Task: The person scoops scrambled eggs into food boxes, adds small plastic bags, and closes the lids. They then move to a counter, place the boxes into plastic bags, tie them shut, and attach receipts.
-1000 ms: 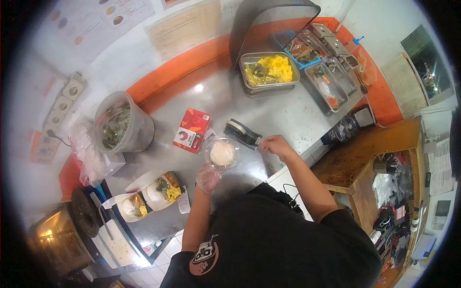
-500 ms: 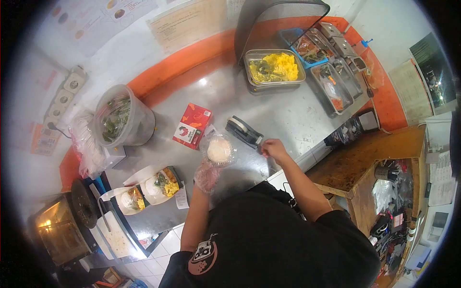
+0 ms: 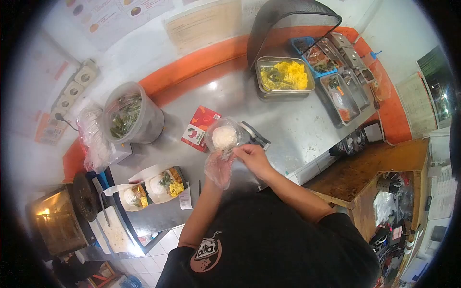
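My left hand (image 3: 220,170), in a clear plastic glove, is closed on the near side of a round clear plastic container (image 3: 209,140) with a mound of white rice (image 3: 224,138) inside. The bare fingers of my right hand (image 3: 254,160) are pinched together at the container's near rim, beside my left fingertips. Whatever lies between them is too small to make out. Just behind the container is a black tape dispenser (image 3: 258,136), partly covered by it. A red printed box (image 3: 200,127) lies on the metal counter to the left of the container.
Two open boxes with rice, egg and greens (image 3: 165,185) stand front left, near a receipt (image 3: 185,199). Behind them is a plastic tub of leaves (image 3: 129,117). A tray of yellow egg (image 3: 288,77) and other food trays (image 3: 340,98) stand back right.
My right hand has moved left from the tape dispenser's end to the container's rim. My left hand and the container have shifted slightly; the view has also moved a little.
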### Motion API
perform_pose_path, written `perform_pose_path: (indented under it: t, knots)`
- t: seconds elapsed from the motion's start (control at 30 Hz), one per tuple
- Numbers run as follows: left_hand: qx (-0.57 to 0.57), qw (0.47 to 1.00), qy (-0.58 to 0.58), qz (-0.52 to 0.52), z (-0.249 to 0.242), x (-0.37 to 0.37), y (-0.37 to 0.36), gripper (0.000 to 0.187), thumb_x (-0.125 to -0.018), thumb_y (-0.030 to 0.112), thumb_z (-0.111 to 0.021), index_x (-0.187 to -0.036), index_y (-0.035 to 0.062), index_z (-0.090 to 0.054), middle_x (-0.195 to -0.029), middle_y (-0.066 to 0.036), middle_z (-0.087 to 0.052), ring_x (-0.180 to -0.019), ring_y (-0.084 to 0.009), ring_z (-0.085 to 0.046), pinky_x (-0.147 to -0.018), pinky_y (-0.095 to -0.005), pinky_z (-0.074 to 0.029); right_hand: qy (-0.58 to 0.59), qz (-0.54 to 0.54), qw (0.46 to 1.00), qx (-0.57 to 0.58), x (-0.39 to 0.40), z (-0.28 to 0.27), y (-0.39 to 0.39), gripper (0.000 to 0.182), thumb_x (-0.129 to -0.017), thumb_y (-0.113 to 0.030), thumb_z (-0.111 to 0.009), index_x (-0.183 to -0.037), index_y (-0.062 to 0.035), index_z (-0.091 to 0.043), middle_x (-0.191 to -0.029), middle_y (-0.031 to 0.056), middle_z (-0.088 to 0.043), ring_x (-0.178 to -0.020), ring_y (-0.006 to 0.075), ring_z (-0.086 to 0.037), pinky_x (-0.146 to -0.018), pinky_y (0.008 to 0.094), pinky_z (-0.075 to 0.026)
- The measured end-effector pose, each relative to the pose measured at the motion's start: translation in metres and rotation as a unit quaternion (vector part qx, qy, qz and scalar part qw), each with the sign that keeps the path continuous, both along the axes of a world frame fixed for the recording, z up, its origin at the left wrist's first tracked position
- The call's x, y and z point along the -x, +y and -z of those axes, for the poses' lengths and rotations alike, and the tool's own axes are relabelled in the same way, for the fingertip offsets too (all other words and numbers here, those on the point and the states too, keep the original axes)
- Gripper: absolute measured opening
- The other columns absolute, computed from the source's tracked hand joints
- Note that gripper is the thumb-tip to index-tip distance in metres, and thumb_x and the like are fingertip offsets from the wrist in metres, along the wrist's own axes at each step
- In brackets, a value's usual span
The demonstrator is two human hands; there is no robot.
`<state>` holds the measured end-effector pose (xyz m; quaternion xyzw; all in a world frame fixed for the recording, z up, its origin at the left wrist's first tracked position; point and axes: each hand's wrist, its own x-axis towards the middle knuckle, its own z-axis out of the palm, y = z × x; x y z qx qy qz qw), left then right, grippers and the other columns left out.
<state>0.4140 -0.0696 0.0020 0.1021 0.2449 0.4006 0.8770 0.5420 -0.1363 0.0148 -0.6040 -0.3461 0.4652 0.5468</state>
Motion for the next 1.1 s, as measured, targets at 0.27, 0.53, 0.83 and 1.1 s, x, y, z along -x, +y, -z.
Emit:
perform_pose_path:
  t: [0.27, 0.53, 0.83, 1.1]
  knots:
    - [0.006, 1.000, 0.005, 0.023, -0.016, 0.007, 0.002, 0.039, -0.083, 0.011, -0.055, -0.120, 0.0011, -0.050, -0.113, -0.012, -0.061, -0.104, -0.0251, -0.059, -0.085, -0.0384, -0.050, -0.081, 0.037, 0.994, 0.067, 0.008, 0.007, 0.007, 0.033, -0.089, -0.028, -0.062, -0.071, -0.0007, -0.067, -0.057, 0.0004, -0.056, -0.055, 0.0068, -0.046, -0.052, 0.0260, -0.036]
    - [0.031, 0.998, -0.019, 0.051, -0.024, 0.016, 0.008, 0.041, -0.085, 0.012, -0.053, -0.123, 0.0002, -0.046, -0.116, -0.013, -0.058, -0.107, -0.0273, -0.056, -0.094, -0.0436, -0.047, -0.055, -0.044, 0.997, 0.018, -0.008, 0.008, 0.006, 0.020, -0.089, -0.020, -0.060, -0.091, -0.0010, -0.067, -0.073, 0.0047, -0.062, -0.066, 0.0096, -0.054, -0.062, 0.0269, -0.044]
    - [0.044, 0.998, -0.014, 0.053, -0.035, 0.011, 0.006, 0.045, -0.084, 0.010, -0.050, -0.127, 0.0006, -0.043, -0.122, -0.013, -0.055, -0.116, -0.0266, -0.053, -0.094, -0.0449, -0.048, -0.140, -0.112, 0.982, -0.052, -0.030, -0.008, 0.009, 0.018, -0.087, -0.019, -0.063, -0.088, -0.0018, -0.069, -0.074, 0.0042, -0.057, -0.066, 0.0113, -0.051, -0.061, 0.0270, -0.041]
    - [0.037, 0.999, -0.018, 0.030, -0.024, 0.014, 0.009, 0.045, -0.086, 0.011, -0.049, -0.129, 0.0029, -0.042, -0.123, -0.012, -0.055, -0.118, -0.0262, -0.052, -0.090, -0.0434, -0.051, -0.099, -0.164, 0.978, -0.084, -0.028, -0.034, 0.012, 0.017, -0.088, -0.019, -0.064, -0.083, -0.0035, -0.069, -0.076, 0.0015, -0.055, -0.067, 0.0099, -0.047, -0.060, 0.0263, -0.039]
